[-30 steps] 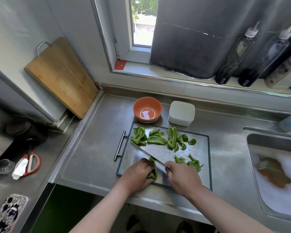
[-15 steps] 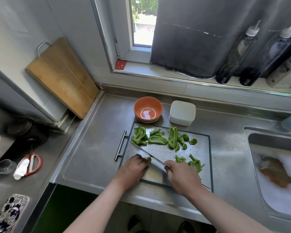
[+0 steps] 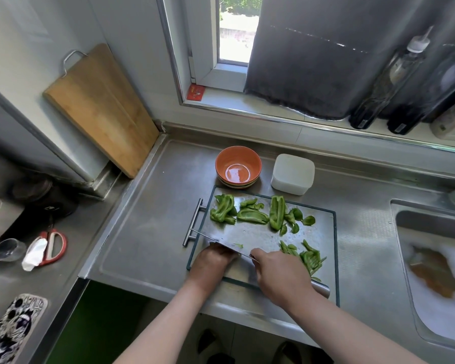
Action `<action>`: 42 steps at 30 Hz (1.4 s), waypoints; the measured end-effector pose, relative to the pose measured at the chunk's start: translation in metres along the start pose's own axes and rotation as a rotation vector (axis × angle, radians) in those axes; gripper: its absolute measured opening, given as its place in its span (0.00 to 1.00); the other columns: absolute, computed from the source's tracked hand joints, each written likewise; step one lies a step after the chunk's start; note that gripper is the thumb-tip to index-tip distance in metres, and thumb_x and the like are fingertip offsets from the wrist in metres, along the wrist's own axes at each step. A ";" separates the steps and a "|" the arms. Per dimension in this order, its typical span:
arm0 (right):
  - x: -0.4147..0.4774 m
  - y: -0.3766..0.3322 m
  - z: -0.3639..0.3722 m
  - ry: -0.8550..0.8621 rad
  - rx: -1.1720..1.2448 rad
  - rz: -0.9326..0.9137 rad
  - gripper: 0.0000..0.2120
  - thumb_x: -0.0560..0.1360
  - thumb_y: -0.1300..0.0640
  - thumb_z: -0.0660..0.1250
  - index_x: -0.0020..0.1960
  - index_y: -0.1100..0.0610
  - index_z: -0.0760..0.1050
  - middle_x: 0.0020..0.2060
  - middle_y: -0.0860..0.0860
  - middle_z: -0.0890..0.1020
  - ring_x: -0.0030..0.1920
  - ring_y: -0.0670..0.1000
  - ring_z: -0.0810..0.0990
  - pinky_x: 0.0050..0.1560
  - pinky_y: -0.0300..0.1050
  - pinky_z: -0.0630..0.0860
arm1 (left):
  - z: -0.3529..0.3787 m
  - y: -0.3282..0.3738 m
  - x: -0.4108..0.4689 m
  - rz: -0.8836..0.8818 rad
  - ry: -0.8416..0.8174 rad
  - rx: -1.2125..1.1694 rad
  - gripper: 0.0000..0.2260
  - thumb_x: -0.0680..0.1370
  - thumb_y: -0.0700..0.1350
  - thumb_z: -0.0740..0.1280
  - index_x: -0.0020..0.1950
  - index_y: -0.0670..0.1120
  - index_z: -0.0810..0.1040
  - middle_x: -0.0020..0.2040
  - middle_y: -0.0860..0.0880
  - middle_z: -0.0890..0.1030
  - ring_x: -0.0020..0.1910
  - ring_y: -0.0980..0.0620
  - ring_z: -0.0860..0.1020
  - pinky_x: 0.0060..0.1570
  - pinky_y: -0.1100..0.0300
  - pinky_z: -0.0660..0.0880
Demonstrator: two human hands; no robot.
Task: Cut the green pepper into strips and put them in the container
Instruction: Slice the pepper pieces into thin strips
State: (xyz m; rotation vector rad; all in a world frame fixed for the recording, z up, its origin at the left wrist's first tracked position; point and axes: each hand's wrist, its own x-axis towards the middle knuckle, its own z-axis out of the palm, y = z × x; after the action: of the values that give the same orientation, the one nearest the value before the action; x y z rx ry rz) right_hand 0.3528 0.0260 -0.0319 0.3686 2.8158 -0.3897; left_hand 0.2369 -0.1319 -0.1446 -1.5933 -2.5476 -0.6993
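Countertop (image 3: 147, 232): brushed steel, dull sheen. Cutting board (image 3: 250, 236): polished metal, reflective, dark rim; knife blade (image 3: 203, 235): bright metal. Bowl (image 3: 248, 158): glossy orange glaze. Container (image 3: 292, 173): white plastic, matt, smooth. Leaning board (image 3: 100, 109): smooth pale wood, metal wire loop. Curtain (image 3: 313, 61): dark matt cloth

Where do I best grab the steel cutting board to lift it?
Take the steel bar handle on the left edge of the steel cutting board, coming from the left. It stands off the edge, leaving a finger gap. The left hand is nearest; the right hand grips the steel knife.
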 end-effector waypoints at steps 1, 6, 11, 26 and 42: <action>0.000 0.000 -0.001 -0.004 -0.011 0.000 0.08 0.81 0.53 0.55 0.55 0.51 0.72 0.37 0.50 0.76 0.37 0.59 0.75 0.32 0.48 0.66 | -0.001 -0.002 0.001 0.007 0.003 -0.003 0.22 0.63 0.35 0.79 0.54 0.50 0.85 0.47 0.49 0.85 0.42 0.48 0.83 0.41 0.59 0.80; 0.007 0.002 -0.005 -0.037 -0.009 0.025 0.06 0.81 0.54 0.55 0.50 0.51 0.70 0.35 0.50 0.73 0.35 0.59 0.72 0.27 0.47 0.59 | -0.002 -0.008 0.004 0.005 0.057 -0.109 0.08 0.76 0.41 0.71 0.52 0.50 0.85 0.47 0.49 0.85 0.44 0.47 0.82 0.40 0.55 0.80; 0.010 0.005 -0.003 -0.030 0.054 0.027 0.08 0.81 0.52 0.54 0.50 0.51 0.71 0.38 0.52 0.79 0.36 0.59 0.75 0.30 0.47 0.64 | -0.002 -0.007 0.007 -0.012 0.122 -0.138 0.07 0.78 0.45 0.67 0.50 0.50 0.85 0.44 0.49 0.85 0.43 0.48 0.82 0.38 0.57 0.80; 0.021 0.000 -0.001 -0.127 0.021 0.036 0.08 0.77 0.60 0.56 0.53 0.53 0.70 0.36 0.53 0.73 0.36 0.60 0.74 0.30 0.48 0.66 | -0.001 -0.010 0.006 -0.022 0.191 -0.192 0.08 0.78 0.47 0.68 0.49 0.49 0.87 0.46 0.50 0.86 0.44 0.51 0.82 0.43 0.59 0.79; 0.061 0.004 0.005 -0.224 0.269 0.125 0.06 0.81 0.55 0.55 0.50 0.50 0.71 0.47 0.56 0.80 0.44 0.59 0.76 0.40 0.48 0.68 | 0.002 -0.011 0.004 -0.054 0.151 -0.261 0.02 0.75 0.39 0.74 0.45 0.45 0.83 0.43 0.51 0.82 0.43 0.52 0.79 0.45 0.62 0.76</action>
State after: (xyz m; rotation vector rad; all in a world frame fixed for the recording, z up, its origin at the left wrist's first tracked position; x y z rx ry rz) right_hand 0.2981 0.0407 -0.0562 0.5189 2.5123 -0.7354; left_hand 0.2262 -0.1321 -0.1486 -1.4753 -2.4806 -1.1526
